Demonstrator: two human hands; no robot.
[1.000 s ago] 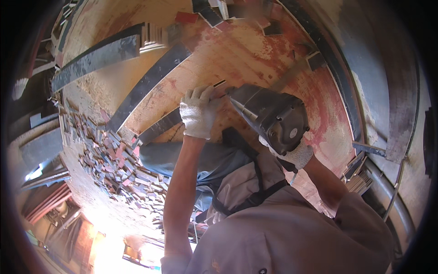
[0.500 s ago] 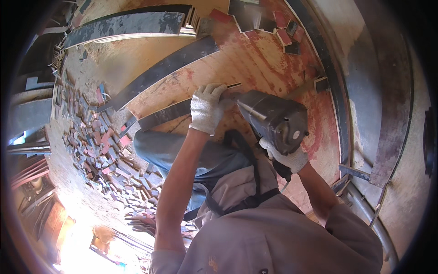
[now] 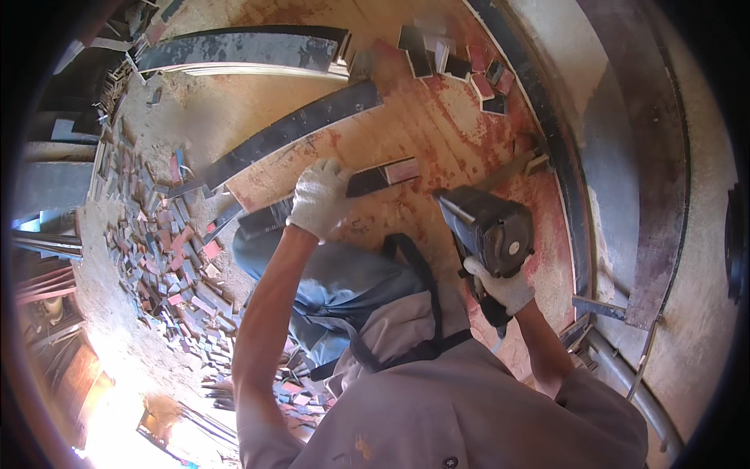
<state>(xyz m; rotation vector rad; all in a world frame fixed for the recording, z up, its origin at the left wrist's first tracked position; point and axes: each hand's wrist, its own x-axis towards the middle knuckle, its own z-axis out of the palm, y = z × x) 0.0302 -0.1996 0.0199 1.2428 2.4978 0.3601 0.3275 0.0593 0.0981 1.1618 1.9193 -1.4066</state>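
Note:
A white work glove covers my left hand (image 3: 320,199), whose fingers curl over a dark, narrow wooden strip (image 3: 367,183). This strip runs across in front of my knee, and a small reddish wood block (image 3: 402,170) lies at its right end. My right hand (image 3: 504,288), also gloved, is closed around the handle of a black nail gun (image 3: 492,234). The gun is held to the right of the strip, apart from it, its nose pointing up and left. Part of the strip is hidden under my left hand.
Farther off lie a long dark board (image 3: 289,129) and a stack of dark boards (image 3: 242,48). Small wood blocks (image 3: 488,78) sit at the far right of the stained work surface (image 3: 437,133). Many offcuts (image 3: 176,250) litter the floor at left. A curved dark edge strip (image 3: 558,148) bounds the right.
The nail gun has moved right and nearer, away from the strip. My left hand has shifted left along the strip, and the reddish block at its right end now shows.

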